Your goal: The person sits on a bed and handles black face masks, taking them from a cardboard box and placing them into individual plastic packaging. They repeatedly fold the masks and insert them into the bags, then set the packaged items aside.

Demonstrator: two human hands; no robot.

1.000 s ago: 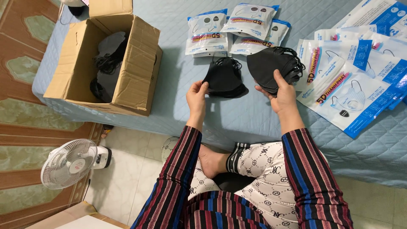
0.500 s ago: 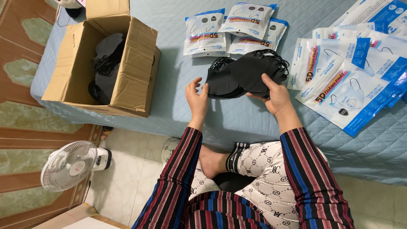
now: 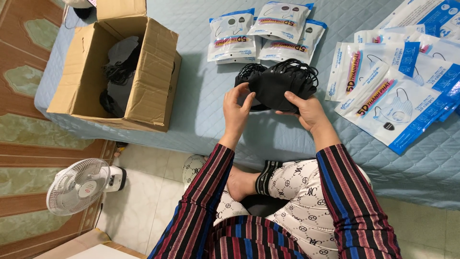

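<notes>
You hold a stack of black face masks between both hands, just above the pale blue quilted bed. Your left hand grips the stack's left edge, fingers curled around it. Your right hand closes on the lower right edge from beneath, thumb on top. The masks sit directly beyond your fingertips, ear loops bunched along the top. An open cardboard box with more black masks stands to your left; sealed mask packets lie to your right.
</notes>
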